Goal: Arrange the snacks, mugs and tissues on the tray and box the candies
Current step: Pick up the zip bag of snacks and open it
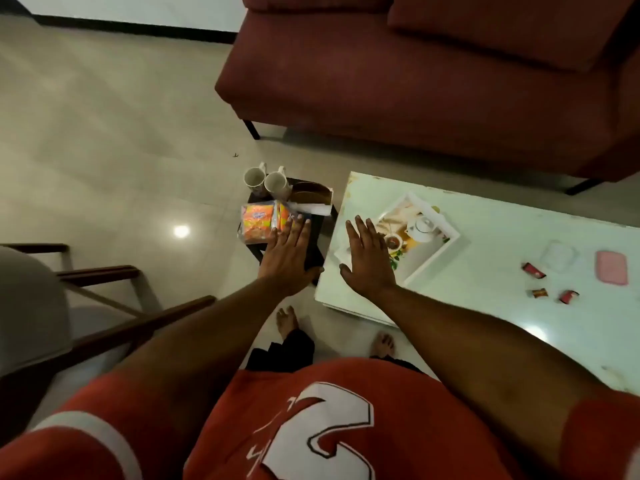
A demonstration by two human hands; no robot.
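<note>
Evidently nothing is loaded yet. At three o'clock the white bench point(485, 306) is carrying the tray point(440, 252), which is sitting bare near its nine-o'clock end, probably parked there as the collecting point within easy reach of the stool. At eleven o'clock the small dark stool point(313, 247) is crowding together the orange snack packs point(259, 223), the tissue box point(311, 199) and two mugs point(266, 183). Both hands are hovering flat, fingers spread, gripping nothing: the left hand point(289, 259) is reaching over the stool with fingertips at the snacks, likely the first pick, while the right hand point(369, 263) is hanging above the tray's near corner. Out at three o'clock, the candies point(550, 285) are lying loose beside the clear box point(558, 254) and pink lid point(612, 267), waiting to be boxed.
</note>
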